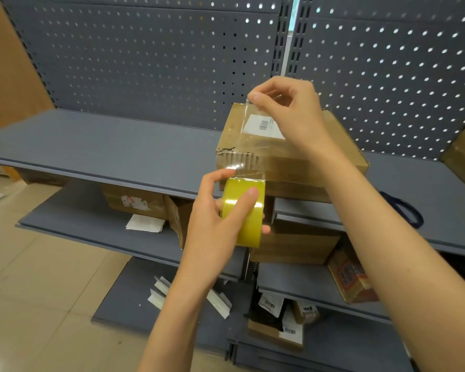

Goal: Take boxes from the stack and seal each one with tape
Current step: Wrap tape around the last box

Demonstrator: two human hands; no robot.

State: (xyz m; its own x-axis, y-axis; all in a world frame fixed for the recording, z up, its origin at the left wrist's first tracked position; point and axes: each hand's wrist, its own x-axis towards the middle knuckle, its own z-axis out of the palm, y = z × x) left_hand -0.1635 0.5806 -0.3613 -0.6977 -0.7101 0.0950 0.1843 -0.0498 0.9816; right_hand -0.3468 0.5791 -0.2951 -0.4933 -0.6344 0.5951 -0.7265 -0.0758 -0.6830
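Left hand [215, 213]: we grip the yellow tape roll [246, 213] with fingers curled round it, just in front of the box.
Right hand [285, 103]: we pinch the free end of the clear tape strip [250, 138], lifted above the box top.
Box [330, 146]: it sits on the grey shelf [105, 146], label up.
Scissors [403, 208]: on the shelf, right of our forearm.
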